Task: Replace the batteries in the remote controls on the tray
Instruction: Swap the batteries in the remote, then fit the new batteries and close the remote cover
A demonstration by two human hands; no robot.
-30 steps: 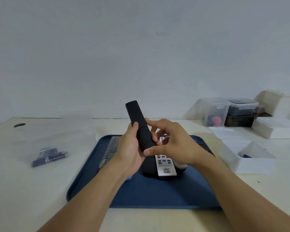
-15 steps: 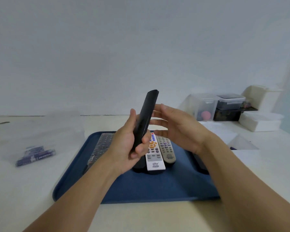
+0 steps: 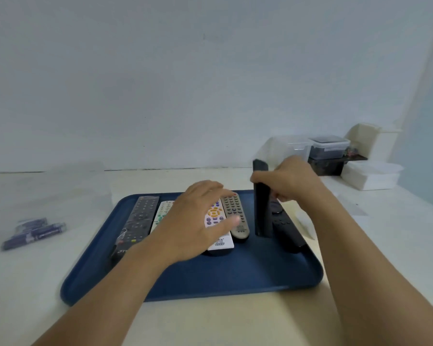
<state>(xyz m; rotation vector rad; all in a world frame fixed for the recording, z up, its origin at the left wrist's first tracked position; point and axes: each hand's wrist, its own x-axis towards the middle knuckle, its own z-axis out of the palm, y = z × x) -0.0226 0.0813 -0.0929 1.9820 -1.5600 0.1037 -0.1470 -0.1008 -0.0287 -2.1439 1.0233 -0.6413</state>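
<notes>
A dark blue tray [image 3: 210, 278] holds several remote controls side by side: a long black one [image 3: 138, 218] at the left, white ones, a beige one [image 3: 235, 216] and a black one [image 3: 283, 228] at the right. My right hand [image 3: 293, 182] grips a slim black remote [image 3: 261, 211], which stands nearly upright over the tray's right part. My left hand [image 3: 198, 221] hovers, fingers spread, over the white remote with orange buttons [image 3: 216, 218].
Purple batteries [image 3: 35, 232] in a clear bag lie on the table to the left of the tray. Clear and white plastic boxes [image 3: 370, 176] stand at the back right, close to the wall.
The slim black remote passed from my left hand to my right and moved right over the tray. My left hand let go and dropped over the white remotes.
</notes>
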